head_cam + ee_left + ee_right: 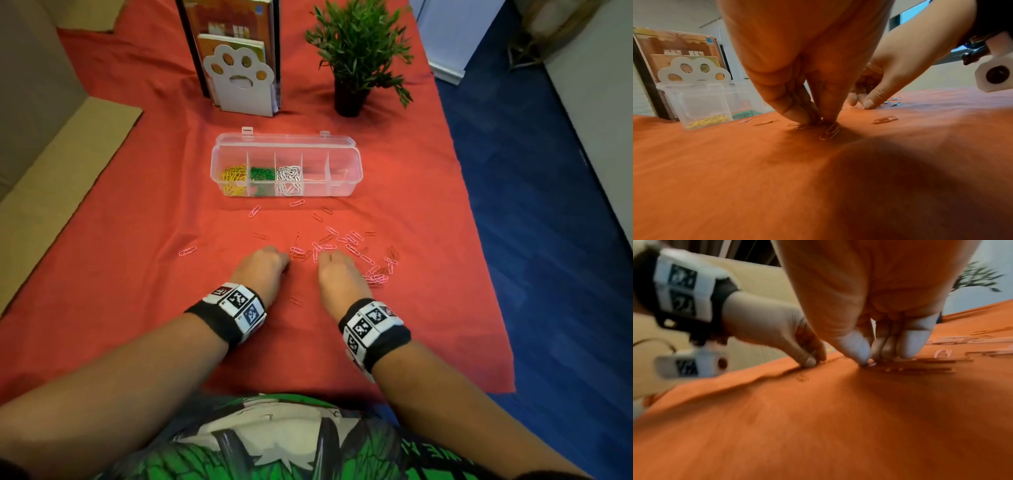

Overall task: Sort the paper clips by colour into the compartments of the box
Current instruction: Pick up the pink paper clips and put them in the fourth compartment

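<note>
A clear compartment box (356, 171) stands beyond my hands, holding yellow clips (234, 180), green clips (262, 174) and white clips (289, 178) in its three left compartments. Pink clips (376, 275) and red clips (323, 239) lie scattered on the red cloth. My left hand (286, 262) is down on the cloth; in the left wrist view its fingertips (797, 116) pinch red clips (829, 132). Just to its right, my right hand (322, 257) has thumb and fingers (857, 350) gathered on a small clip (871, 364), blurred.
A paw-shaped white file holder (239, 82) with books and a potted plant (356, 54) stand behind the box. Cardboard (61, 161) lies along the left side. The cloth's right edge drops to blue floor (548, 240). One stray pink clip (187, 251) lies far left.
</note>
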A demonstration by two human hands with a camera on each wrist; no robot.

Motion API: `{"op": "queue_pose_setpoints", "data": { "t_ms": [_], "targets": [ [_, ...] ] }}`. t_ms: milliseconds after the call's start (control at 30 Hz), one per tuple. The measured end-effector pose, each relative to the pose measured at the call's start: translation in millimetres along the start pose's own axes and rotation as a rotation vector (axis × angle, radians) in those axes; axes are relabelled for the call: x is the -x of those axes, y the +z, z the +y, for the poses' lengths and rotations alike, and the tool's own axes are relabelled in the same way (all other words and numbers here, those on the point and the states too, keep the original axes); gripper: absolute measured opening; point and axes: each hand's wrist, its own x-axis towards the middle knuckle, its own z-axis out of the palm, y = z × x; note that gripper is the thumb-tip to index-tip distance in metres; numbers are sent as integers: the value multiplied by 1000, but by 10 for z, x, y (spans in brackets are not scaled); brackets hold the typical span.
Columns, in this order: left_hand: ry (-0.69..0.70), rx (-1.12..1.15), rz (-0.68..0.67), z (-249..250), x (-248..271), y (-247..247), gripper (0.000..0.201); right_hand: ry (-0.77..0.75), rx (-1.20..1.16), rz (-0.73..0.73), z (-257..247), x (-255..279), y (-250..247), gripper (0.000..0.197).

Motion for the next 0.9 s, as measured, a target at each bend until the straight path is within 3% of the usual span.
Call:
{"op": "queue_pose_setpoints", "data": {
  "t_ms": [233,333,467,600,700,767,900],
  "targets": [
    [24,-75,11,-12,-20,42,26,-1,40,16,57,110,-18,35],
    [-6,35,41,-1,-33,11,27,-12,76,27,61,165,-29,36],
    [-198,398,138,44,-82,-89,20,-15,120,51,18,172,14,32],
    [-509,1169,53,143,-165,-259,30,25,158,146,-16,138,138,33],
    [-574,1457,23,182,-216,-357,28,33,196,179,-21,154,218,32],
    [-541,1397,43,180,-271,-337,25,-7,196,192,10,160,279,28],
    [-221,637,73,152,-325,-235,11,10,-41,128,118,92,211,26]
  ]
}}
